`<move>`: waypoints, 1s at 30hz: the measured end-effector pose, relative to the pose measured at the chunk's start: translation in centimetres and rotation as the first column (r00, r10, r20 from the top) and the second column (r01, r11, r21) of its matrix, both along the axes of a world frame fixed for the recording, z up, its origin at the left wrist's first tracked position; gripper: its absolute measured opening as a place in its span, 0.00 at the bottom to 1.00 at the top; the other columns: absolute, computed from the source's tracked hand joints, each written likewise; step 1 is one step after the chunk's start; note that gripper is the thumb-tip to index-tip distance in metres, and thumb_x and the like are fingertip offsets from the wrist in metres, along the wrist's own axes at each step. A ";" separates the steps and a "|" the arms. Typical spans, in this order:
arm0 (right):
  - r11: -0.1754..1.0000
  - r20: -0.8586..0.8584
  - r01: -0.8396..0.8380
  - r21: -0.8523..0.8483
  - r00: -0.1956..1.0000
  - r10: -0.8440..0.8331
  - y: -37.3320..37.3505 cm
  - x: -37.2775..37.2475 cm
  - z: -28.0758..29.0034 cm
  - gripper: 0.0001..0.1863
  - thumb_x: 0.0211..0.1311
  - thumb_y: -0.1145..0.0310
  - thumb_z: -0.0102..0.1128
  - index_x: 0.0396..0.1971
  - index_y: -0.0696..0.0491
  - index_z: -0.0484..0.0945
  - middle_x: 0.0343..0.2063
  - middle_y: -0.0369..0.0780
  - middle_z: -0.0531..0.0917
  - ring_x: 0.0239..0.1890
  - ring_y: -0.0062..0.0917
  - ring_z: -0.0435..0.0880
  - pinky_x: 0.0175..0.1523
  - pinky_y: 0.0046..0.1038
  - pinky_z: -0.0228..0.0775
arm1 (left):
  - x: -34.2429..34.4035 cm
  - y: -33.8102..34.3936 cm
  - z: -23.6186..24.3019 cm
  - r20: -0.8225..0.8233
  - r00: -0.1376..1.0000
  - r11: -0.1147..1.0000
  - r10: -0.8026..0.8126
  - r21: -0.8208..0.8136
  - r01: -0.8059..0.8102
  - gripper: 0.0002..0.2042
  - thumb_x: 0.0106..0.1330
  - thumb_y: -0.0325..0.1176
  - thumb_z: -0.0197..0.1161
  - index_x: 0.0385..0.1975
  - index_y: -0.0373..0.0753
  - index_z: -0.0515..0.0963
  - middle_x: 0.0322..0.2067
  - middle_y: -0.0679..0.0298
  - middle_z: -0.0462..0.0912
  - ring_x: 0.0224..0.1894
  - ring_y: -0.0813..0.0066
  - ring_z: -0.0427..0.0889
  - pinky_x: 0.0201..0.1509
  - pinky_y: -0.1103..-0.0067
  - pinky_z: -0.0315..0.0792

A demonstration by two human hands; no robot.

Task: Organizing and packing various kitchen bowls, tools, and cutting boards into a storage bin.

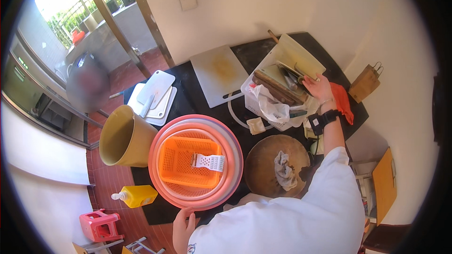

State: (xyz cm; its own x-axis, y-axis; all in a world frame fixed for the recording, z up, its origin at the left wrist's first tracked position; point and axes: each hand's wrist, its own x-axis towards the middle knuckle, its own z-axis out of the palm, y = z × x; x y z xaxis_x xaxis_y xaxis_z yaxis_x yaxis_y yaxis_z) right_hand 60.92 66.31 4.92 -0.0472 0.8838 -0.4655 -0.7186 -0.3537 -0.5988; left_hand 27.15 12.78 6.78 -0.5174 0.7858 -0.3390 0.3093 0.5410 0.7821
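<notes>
My right hand [314, 84] reaches into the white plastic basket [254, 103], its fingers closed around something among kitchen tools [287, 77], a cream plastic bin [294, 51] and a crumpled plastic bag [273, 108]. An orange-red bag [343, 101] lies beside it. My left hand [182, 230] is at the table's near edge, fingers loosely extended by the rim of stacked pink basins [230, 164]. An orange basket [172, 164] with a white grater [209, 162] sits inside them. A wide brown pan [256, 169] holding a rag [285, 171] is to the right.
The black table [169, 80] also carries cutting boards [216, 75], white boards [155, 99] with a knife, an olive bucket [127, 136] and a yellow bottle [141, 196]. A pink stool [101, 226] stands left, a folded board [383, 183] right, a doorway back left.
</notes>
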 end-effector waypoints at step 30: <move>0.566 0.960 -0.800 -0.198 -0.043 0.275 -18.6 6.6 21.8 0.25 0.60 0.61 0.48 0.57 0.54 0.64 0.38 0.36 0.75 0.35 0.17 0.74 0.43 0.19 0.65 | -7.9 -22.2 13.6 -0.664 0.678 0.800 0.314 -0.200 -0.566 0.09 0.61 0.28 0.51 0.38 0.31 0.71 0.29 0.54 0.77 0.33 0.63 0.76 0.39 0.73 0.68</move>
State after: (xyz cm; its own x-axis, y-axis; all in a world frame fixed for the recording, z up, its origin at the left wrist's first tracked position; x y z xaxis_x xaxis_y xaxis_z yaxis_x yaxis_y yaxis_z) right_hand 67.51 47.76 26.76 -0.4271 0.8489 -0.3114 0.6720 0.0676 -0.7375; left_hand 19.29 -9.42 20.38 -0.9545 0.2927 -0.0574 0.2701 0.9298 0.2498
